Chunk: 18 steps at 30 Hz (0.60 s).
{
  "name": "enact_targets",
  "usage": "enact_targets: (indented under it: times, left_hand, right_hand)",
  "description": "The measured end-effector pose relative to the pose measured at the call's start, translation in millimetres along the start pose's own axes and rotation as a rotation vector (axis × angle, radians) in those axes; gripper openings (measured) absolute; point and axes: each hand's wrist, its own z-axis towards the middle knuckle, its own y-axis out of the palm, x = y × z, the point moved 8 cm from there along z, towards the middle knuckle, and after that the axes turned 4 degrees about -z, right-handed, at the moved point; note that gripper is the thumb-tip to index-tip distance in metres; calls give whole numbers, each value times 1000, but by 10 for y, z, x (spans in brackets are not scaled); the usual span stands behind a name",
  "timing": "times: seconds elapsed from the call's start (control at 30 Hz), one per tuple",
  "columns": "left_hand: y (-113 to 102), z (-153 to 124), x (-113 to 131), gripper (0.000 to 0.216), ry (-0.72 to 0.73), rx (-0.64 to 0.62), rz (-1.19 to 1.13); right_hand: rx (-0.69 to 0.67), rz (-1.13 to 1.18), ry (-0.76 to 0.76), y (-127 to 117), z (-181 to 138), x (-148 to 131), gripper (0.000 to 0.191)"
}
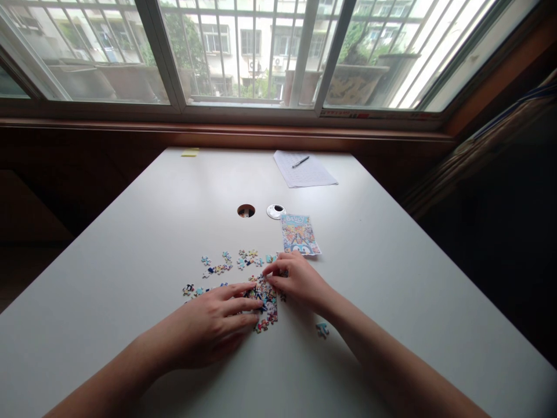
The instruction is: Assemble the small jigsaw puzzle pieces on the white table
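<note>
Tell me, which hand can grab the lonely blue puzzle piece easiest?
Probably the right hand: the lone piece lies just beside its wrist. The left hand rests flat on the joined puzzle, farther off.

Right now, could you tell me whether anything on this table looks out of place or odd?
The round cap lies beside the open cable hole rather than in it. One puzzle piece sits alone by the right forearm, apart from the other pieces. Nothing looks spilled or damaged.

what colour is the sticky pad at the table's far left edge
Yellow: the sticky pad shows best in head view.
</note>
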Motion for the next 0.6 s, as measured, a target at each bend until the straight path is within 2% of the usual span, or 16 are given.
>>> enact_targets:
  times: [0.17,0.33,0.6]
  left_hand:
    - [-20,0,3,41,9,26,-19]
    - [-15,7,-4,41,-1,12,-9]
    - [-4,-2,-11,39,-3,12,-6]
  right_hand:
    - [1,-22,-14,4,5,11,21]
    - [-19,-134,-113,29,-14,-36,31]
    - [-54,-147,-133,-30,-14,-66,16]
